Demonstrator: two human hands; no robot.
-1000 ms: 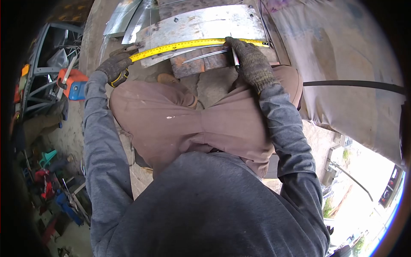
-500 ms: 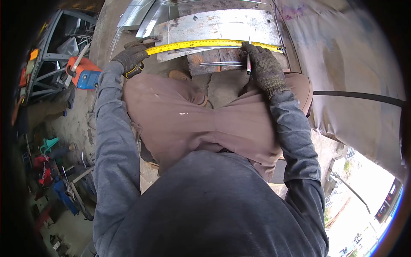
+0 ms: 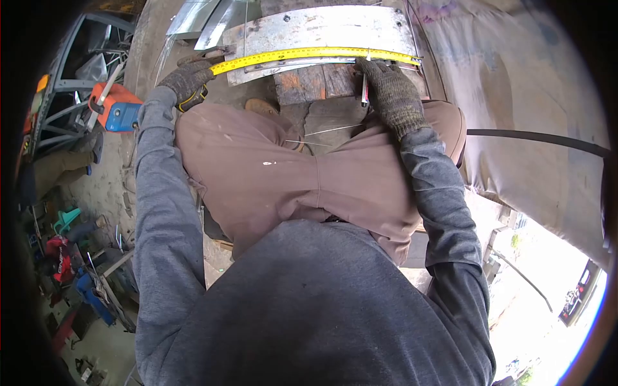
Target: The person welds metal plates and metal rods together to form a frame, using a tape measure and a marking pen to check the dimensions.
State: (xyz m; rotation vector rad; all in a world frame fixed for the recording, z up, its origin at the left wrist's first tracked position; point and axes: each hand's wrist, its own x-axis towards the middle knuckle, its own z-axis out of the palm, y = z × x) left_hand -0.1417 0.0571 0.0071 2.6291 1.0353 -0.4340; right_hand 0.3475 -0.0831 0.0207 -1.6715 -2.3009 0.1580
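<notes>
In the head view my left hand [image 3: 185, 82], gloved, grips the black-and-yellow case of a tape measure [image 3: 283, 56]. Its yellow blade runs out to the right across a flat grey metal plate [image 3: 322, 29]. My gloved right hand [image 3: 391, 93] rests by the blade near its far end, fingers closed around a slim red-and-white pen-like marker [image 3: 365, 95]. Fingertips partly hide the marker's upper part. Thin metal rods [image 3: 331, 130] show between my knees. Below the plate sits a worn wooden block [image 3: 309, 85].
Shiny metal strips [image 3: 215, 26] lie beyond the plate at left. An orange-and-blue box [image 3: 118, 109] stands on the floor to the left, near a metal frame [image 3: 61, 83]. Another person's leg [image 3: 61, 170] is at far left. A grey sheet [image 3: 521, 96] hangs at right.
The thin rods have gone from the wooden block to between my knees. The whole view has shifted slightly; both hands keep their places along the tape.
</notes>
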